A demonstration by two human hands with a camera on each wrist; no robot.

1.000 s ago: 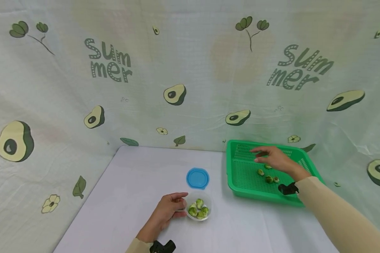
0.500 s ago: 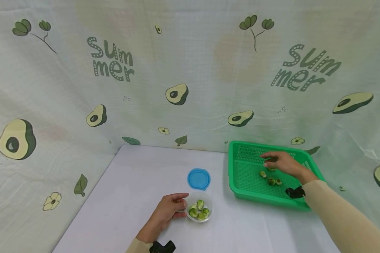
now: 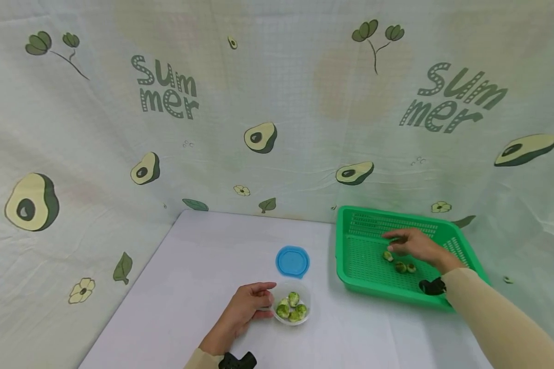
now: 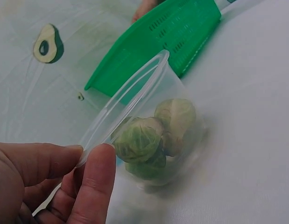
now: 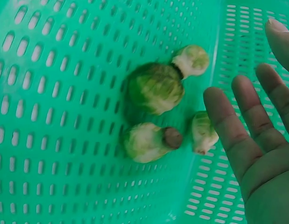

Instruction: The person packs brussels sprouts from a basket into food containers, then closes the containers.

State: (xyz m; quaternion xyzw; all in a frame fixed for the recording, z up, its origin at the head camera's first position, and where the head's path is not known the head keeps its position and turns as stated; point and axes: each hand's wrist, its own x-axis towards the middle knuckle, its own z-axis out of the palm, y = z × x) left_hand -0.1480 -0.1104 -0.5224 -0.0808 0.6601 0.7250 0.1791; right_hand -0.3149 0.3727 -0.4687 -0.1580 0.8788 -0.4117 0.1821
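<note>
We count one green basket (image 3: 362,262); inside it, we see four loose Brussels sprouts (image 5: 156,88). Left of the basket we find one blue lid (image 3: 293,261), one clear cup (image 4: 164,86), and at least four cupped sprouts (image 3: 283,311), partly overlapping.

There is room between cup (image 4: 159,91) and basket (image 3: 360,259), whose walls (image 3: 388,293) bar sideways entry.

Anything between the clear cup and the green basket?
Nothing: in the head view, only bare white tabletop separates the clear cup from the green basket. The blue lid lies beyond the cup.
</note>
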